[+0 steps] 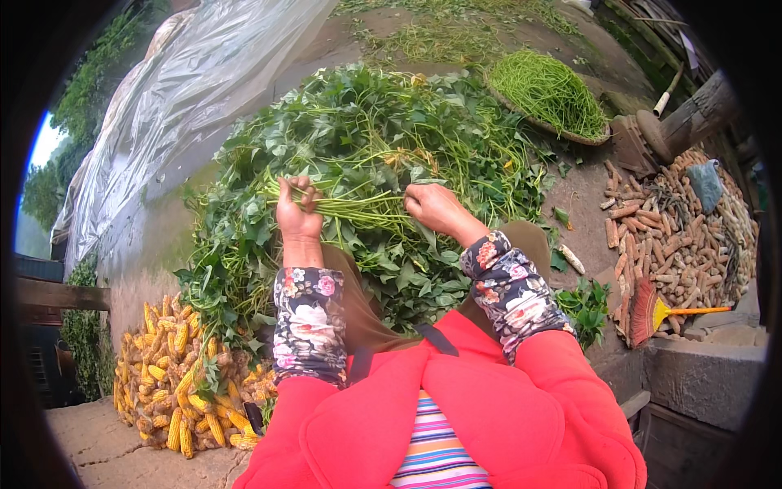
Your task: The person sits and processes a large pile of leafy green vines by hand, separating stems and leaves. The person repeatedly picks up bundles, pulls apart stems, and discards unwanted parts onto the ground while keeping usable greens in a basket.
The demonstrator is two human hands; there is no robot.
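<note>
In my left hand (pixel 299 208) lies a bundle of long green stems (pixel 360 206), with the fingers curled around it and the thumb raised. The stems stretch rightward towards my right hand (pixel 427 205), whose thumb and forefinger are pinched together at their far ends. Exactly which stem sits between those fingertips is hidden. Beneath both hands spreads a large heap of leafy green vines (pixel 366 128), reaching close to my knees. A few yellowed leaves (pixel 412 160) show among the vines.
Yellow corn cobs (pixel 177 379) are piled at lower left. Stripped cobs (pixel 678 244) lie on the right, beside a red-and-yellow broom (pixel 654 312). A woven tray (pixel 525 110) at upper right holds green stems. Clear plastic sheeting (pixel 201 79) hangs at upper left; a wooden post (pixel 699 116) stands right.
</note>
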